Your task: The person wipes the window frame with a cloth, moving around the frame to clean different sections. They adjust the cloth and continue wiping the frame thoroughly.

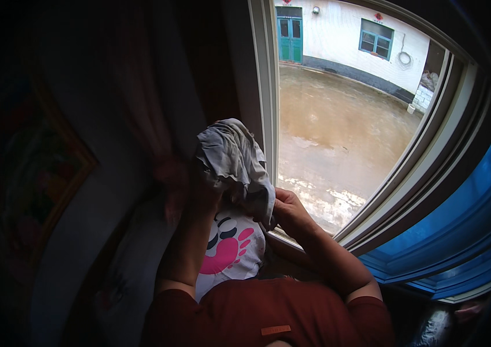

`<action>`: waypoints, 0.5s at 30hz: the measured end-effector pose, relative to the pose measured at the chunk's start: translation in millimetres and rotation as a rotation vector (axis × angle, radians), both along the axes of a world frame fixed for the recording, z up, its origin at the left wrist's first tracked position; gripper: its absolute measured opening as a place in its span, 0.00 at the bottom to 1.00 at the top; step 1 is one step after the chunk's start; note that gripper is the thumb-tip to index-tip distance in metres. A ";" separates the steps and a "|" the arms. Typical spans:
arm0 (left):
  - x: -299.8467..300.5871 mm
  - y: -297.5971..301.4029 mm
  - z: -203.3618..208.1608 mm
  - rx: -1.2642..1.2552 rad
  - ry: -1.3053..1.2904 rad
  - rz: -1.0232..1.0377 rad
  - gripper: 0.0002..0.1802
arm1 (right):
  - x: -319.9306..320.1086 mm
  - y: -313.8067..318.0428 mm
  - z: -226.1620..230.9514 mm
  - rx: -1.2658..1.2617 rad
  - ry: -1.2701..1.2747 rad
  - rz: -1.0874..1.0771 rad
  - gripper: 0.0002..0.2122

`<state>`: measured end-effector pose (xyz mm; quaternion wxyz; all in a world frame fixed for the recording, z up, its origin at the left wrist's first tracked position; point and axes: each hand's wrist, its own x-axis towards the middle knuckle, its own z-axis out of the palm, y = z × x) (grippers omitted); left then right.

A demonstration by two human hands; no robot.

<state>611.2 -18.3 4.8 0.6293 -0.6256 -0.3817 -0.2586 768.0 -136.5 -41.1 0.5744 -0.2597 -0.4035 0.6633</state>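
Note:
A crumpled grey cloth [236,156] is held up in front of me, beside the window frame. It drapes over my left hand [210,188], hiding the fingers, so their grip cannot be seen. My right hand [287,209] is closed on the cloth's lower right edge, pinching it between thumb and fingers. Below the cloth, partly behind my arms, lies a white fabric item [234,251] printed with a pink foot shape and dark marks.
The white window frame [264,87] stands just right of the cloth. Beyond it lie a wet courtyard and a white wall [338,34]. At the right are window rails [430,173] and a blue panel [442,225]. A dim curtain [147,110] and a framed picture [54,150] are at left.

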 end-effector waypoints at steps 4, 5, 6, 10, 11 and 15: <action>-17.2 -9.4 -24.0 -0.174 -0.122 -0.430 0.17 | 7.1 -1.6 -10.4 -0.080 0.095 -0.106 0.09; -21.7 -5.7 -35.4 -0.196 -0.134 -0.472 0.16 | 8.6 -4.0 -10.5 -0.093 0.127 -0.135 0.09; -24.4 0.6 -48.9 -0.211 -0.146 -0.506 0.16 | 14.2 -3.6 -14.0 -0.112 0.077 -0.141 0.09; -40.7 34.4 -121.2 -0.758 -0.362 -0.776 0.23 | 25.7 -10.9 -26.0 -0.178 0.149 -0.235 0.10; -35.6 27.5 -122.1 -1.062 -0.787 -1.200 0.24 | 31.7 -10.1 -32.7 -0.174 0.082 -0.268 0.12; -16.8 -3.2 -92.0 -1.846 -1.867 -2.148 0.25 | 54.6 -12.7 -48.0 -0.099 0.142 -0.372 0.16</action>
